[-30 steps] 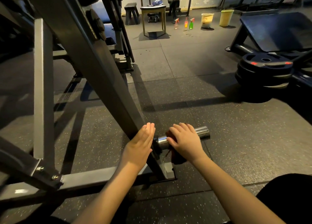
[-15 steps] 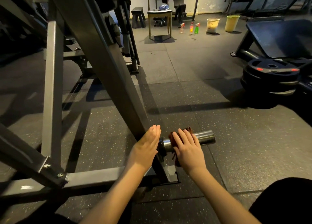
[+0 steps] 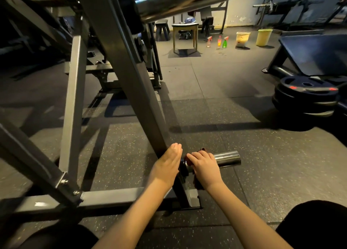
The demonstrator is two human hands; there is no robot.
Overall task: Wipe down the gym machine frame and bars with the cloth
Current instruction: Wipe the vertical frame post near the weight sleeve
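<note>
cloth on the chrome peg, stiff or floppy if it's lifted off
Probably floppy: the cloth drapes over the peg and hangs below the right hand. Likely light, since it bunches under that hand. It may slide easily on the shiny metal.

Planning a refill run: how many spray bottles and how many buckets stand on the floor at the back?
Spray bottles: 3 (clear, orange, green)
Buckets: 2 (cream, yellow)
Total: 5
</note>
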